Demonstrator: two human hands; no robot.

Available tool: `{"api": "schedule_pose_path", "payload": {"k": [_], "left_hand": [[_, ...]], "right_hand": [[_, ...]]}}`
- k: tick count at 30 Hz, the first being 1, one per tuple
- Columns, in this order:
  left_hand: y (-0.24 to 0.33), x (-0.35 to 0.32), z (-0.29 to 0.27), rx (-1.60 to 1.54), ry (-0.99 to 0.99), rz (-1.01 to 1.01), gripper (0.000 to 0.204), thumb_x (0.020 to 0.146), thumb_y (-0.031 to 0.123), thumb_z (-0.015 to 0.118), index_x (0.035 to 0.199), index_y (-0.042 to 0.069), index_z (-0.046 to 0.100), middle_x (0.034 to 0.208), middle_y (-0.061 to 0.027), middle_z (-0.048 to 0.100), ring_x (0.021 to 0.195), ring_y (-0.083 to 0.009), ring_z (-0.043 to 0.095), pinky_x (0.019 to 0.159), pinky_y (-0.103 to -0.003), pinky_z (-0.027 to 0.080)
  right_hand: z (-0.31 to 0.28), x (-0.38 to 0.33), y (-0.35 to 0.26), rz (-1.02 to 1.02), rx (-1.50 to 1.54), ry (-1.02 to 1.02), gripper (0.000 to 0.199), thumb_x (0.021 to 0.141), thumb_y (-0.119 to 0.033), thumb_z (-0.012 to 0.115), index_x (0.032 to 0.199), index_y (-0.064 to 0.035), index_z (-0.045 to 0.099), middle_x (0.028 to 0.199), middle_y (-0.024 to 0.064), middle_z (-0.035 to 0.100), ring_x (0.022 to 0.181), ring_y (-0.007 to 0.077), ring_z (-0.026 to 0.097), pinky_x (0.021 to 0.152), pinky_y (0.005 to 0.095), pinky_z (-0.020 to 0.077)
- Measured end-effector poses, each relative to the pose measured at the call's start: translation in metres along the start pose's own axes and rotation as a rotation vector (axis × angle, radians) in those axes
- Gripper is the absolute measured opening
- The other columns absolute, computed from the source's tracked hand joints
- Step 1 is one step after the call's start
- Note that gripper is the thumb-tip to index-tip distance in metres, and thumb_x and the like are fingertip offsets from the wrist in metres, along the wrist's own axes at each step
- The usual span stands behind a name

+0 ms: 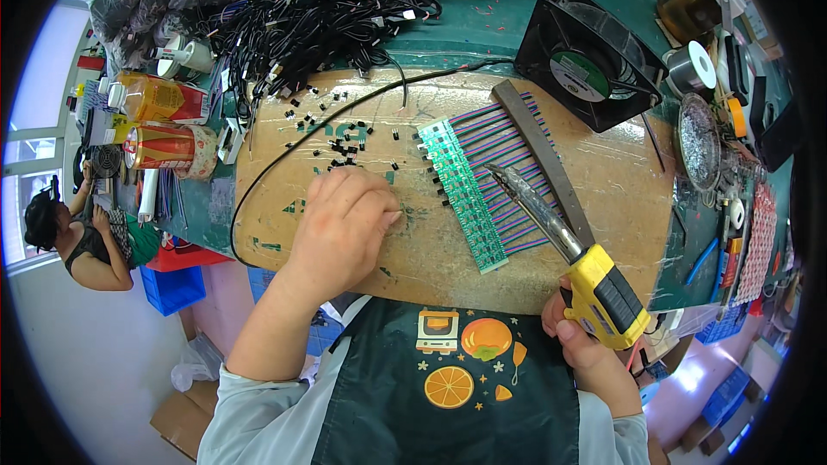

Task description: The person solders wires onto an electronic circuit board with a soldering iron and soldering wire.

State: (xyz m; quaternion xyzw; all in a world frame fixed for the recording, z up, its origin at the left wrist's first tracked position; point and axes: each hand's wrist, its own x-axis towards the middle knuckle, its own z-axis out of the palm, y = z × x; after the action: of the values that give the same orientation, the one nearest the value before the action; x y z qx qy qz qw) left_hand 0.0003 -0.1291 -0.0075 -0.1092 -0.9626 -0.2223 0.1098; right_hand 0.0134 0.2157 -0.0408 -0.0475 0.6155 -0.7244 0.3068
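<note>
My right hand (575, 340) grips a yellow soldering gun (607, 297), its metal barrel pointing up and left over flat ribbon wires (517, 194). These striped wires run from a strip of green circuit boards (465, 198) to beneath a dark flat bar (543, 159) lying across them. My left hand (343, 224) rests low over the brown work board (629, 207), left of the circuit strip. Its fingers are curled and pinched together; whatever lies between them is hidden. Just beyond the fingertips several small black connectors (349, 152) are scattered.
A black cooling fan (586, 65) stands at the back right, its black cord curving across the board. Piled black cables (319, 21) fill the back left. Cans and a bottle (164, 146) stand left. A solder spool (692, 69) and metal dish (698, 142) sit right. Another person (90, 241) is far left.
</note>
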Motion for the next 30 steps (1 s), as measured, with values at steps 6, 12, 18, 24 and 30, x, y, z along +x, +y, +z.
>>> {"api": "schedule_pose_path", "payload": {"k": [6, 12, 18, 24, 30], "left_hand": [[-0.003, -0.002, -0.007, -0.019, 0.009, -0.046, 0.013, 0.076, 0.006, 0.075, 0.086, 0.007, 0.067, 0.097, -0.0074, 0.063, 0.092, -0.0289, 0.060, 0.081, -0.041, 0.043], [0.002, -0.005, -0.002, 0.014, -0.051, -0.065, 0.014, 0.076, 0.007, 0.076, 0.087, 0.007, 0.067, 0.094, -0.0066, 0.061, 0.090, -0.0282, 0.059, 0.080, -0.040, 0.043], [0.011, -0.001, -0.003, -0.037, 0.044, -0.030, 0.013, 0.077, 0.003, 0.073, 0.088, 0.007, 0.067, 0.093, -0.0077, 0.066, 0.088, -0.0291, 0.061, 0.080, -0.041, 0.045], [0.041, -0.004, -0.003, -0.304, 0.016, -0.051, 0.014, 0.079, 0.002, 0.075, 0.090, 0.006, 0.068, 0.088, -0.0077, 0.070, 0.081, -0.0292, 0.066, 0.073, -0.038, 0.052], [0.077, -0.010, 0.018, -0.757, -0.132, 0.047, 0.017, 0.083, 0.010, 0.076, 0.097, 0.007, 0.066, 0.086, -0.0070, 0.067, 0.079, -0.0264, 0.067, 0.068, -0.036, 0.054]], "right_hand": [[-0.001, -0.001, 0.000, -0.003, -0.021, -0.001, 0.064, 0.084, -0.024, 0.076, 0.137, -0.0040, 0.045, 0.072, 0.0010, 0.046, 0.063, 0.0144, 0.046, 0.055, 0.0288, 0.0411], [0.002, 0.002, -0.002, -0.019, 0.020, -0.015, 0.064, 0.085, -0.023, 0.075, 0.137, -0.0038, 0.045, 0.072, 0.0013, 0.045, 0.063, 0.0146, 0.046, 0.055, 0.0287, 0.0411], [-0.004, 0.001, -0.001, -0.066, -0.147, -0.028, 0.038, 0.085, -0.015, 0.075, 0.114, -0.0045, 0.054, 0.074, 0.0030, 0.053, 0.065, 0.0163, 0.054, 0.058, 0.0301, 0.0450], [0.009, 0.016, -0.019, -0.088, -0.541, -0.086, 0.017, 0.076, -0.011, 0.079, 0.089, -0.0101, 0.068, 0.078, 0.0064, 0.063, 0.069, 0.0256, 0.065, 0.061, 0.0341, 0.0510], [0.030, 0.032, -0.034, 0.120, -0.418, -0.200, 0.030, 0.078, -0.016, 0.079, 0.105, -0.0096, 0.066, 0.086, 0.0072, 0.068, 0.075, 0.0286, 0.069, 0.067, 0.0371, 0.0547]]}}
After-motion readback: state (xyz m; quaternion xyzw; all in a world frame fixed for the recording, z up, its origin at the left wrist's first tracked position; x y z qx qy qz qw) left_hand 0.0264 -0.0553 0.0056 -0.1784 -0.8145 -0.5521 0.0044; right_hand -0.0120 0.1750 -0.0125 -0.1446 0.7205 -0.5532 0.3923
